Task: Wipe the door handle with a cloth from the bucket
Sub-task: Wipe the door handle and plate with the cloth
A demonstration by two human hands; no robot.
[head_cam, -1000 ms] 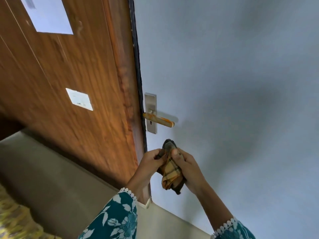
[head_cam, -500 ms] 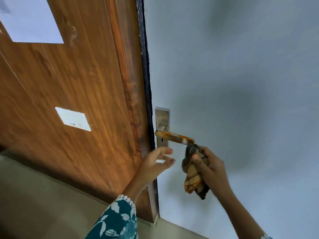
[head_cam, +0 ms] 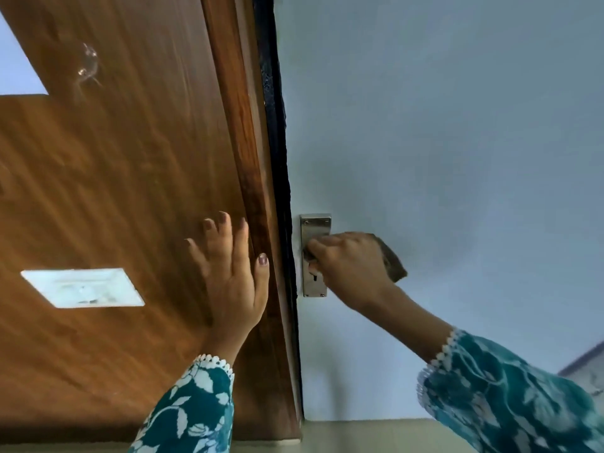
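Observation:
On the pale grey door [head_cam: 441,142], the silver backplate [head_cam: 314,284] of the door handle shows just right of the dark door edge. My right hand [head_cam: 351,264] is closed over the handle's lever with the brown checked cloth [head_cam: 392,263] in it; the lever itself is hidden under hand and cloth. Only a corner of the cloth sticks out to the right of my knuckles. My left hand [head_cam: 233,276] lies flat, fingers spread, against the wooden panel [head_cam: 130,191] left of the door edge. The bucket is out of view.
A white switch plate [head_cam: 81,287] sits on the wooden panel at the left. A pale patch [head_cam: 16,70] shows at the upper left. The beige floor [head_cam: 359,434] runs along the bottom. A light object's edge [head_cam: 585,371] shows at the far right.
My right hand has risen with the cloth and closed over the handle lever. My left hand has let go of the cloth and moved left, flat onto the wooden panel. The view has moved closer.

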